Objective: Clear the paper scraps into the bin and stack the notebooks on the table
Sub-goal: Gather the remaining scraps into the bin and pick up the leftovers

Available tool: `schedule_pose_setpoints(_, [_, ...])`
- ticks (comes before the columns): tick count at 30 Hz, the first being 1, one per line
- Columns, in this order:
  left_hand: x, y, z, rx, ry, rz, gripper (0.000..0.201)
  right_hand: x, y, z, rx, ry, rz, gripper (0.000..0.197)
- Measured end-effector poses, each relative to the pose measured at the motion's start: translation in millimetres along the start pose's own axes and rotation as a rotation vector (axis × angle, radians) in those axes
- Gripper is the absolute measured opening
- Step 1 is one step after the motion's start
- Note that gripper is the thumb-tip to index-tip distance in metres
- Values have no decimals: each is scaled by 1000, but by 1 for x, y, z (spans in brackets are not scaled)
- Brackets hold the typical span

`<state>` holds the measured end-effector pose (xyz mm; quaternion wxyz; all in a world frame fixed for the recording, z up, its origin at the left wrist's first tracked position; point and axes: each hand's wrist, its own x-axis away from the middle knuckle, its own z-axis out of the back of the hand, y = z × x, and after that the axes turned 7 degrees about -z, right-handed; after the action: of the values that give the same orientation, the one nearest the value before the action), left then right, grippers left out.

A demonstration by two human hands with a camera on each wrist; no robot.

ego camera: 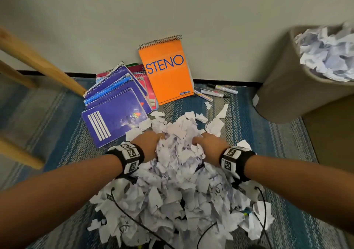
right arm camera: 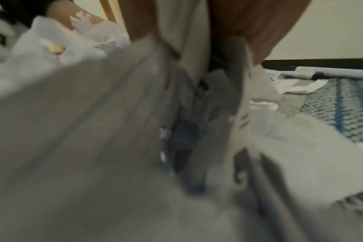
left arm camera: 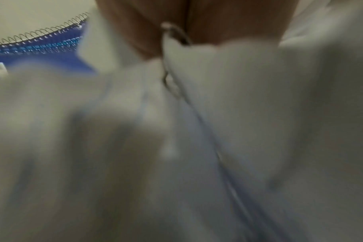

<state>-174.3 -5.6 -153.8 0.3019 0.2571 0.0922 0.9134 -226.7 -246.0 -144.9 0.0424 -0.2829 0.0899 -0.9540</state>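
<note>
Soft, even room light, no harsh shadows or glare. The head view is sharp in the middle, but the bin smears and the edges bow. Both wrist views are dim, with the paper scraps blurred.

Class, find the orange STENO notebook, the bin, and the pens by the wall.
orange STENO notebook [ego camera: 166,70]: head view, middle of cover.
bin [ego camera: 283,84]: head view, bare side wall.
pens [ego camera: 216,92]: head view, one barrel.
</note>
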Motion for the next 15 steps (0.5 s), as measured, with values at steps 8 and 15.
schedule_pose_setpoints(8, [-9, 6, 58, -76, 227, -84, 14, 18, 12, 53, -380, 242, 37, 17])
schedule_pose_setpoints(15, [-5, 39, 105, 17, 364, -119, 21, 30, 21, 107, -551, 444, 37, 35])
